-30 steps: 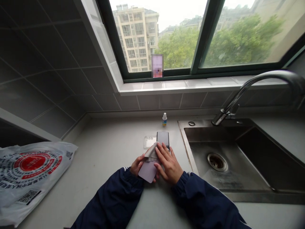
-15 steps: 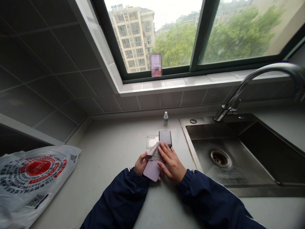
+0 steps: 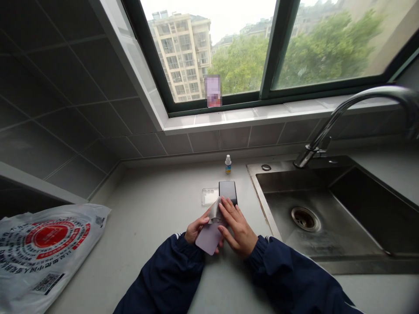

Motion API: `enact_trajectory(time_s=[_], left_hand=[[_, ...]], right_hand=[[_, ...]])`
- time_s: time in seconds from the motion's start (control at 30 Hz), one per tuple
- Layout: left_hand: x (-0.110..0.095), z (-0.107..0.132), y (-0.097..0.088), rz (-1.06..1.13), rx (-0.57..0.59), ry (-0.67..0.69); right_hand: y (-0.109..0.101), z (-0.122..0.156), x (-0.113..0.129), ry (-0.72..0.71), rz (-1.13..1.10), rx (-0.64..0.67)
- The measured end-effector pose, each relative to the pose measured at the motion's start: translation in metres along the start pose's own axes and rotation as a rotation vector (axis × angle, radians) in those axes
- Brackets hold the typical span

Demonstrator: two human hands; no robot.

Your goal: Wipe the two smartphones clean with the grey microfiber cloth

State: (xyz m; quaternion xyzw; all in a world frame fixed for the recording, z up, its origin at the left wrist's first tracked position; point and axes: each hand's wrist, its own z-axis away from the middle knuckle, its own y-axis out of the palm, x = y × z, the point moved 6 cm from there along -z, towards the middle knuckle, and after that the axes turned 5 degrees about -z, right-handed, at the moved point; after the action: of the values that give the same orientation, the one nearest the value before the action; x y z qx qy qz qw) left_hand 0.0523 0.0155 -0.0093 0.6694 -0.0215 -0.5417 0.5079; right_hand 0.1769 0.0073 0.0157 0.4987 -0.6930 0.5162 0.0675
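My left hand (image 3: 197,226) is closed round a light purple phone (image 3: 208,239), fingertips showing beyond its far edge. The phone tilts, its plain back facing up. A grey cloth (image 3: 215,213) covers the upper part of it. My right hand (image 3: 238,228) presses the cloth against the phone with fingers fairly straight and close together, the thumb near the phone's right edge. Just beyond the hands lies a black phone (image 3: 228,191), its lower end partly hidden by my right fingers. A clear phone case (image 3: 208,197) lies beside it on the left.
A small white-capped spray bottle (image 3: 228,165) stands near the back wall. At right is a steel sink (image 3: 284,205) with a curved faucet (image 3: 330,120). A white plastic bag (image 3: 49,244) with red print lies at left on the light countertop (image 3: 140,209).
The cloth's left corner has folded in and my left thumb now rests higher, by the cloth. The view has tilted slightly, so everything sits a little lower. Both hands keep their holds.
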Motion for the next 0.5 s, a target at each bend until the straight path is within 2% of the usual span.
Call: enact_trajectory(time_s=[0.23, 0.5], left_hand=[[0.019, 0.002, -0.01, 0.019, 0.088, -0.182], [0.018, 0.0, -0.005, 0.102, 0.142, -0.128]], right_hand=[[-0.005, -0.002, -0.001, 0.021, -0.11, -0.062], [-0.024, -0.004, -0.006, 0.12, -0.288, -0.235]])
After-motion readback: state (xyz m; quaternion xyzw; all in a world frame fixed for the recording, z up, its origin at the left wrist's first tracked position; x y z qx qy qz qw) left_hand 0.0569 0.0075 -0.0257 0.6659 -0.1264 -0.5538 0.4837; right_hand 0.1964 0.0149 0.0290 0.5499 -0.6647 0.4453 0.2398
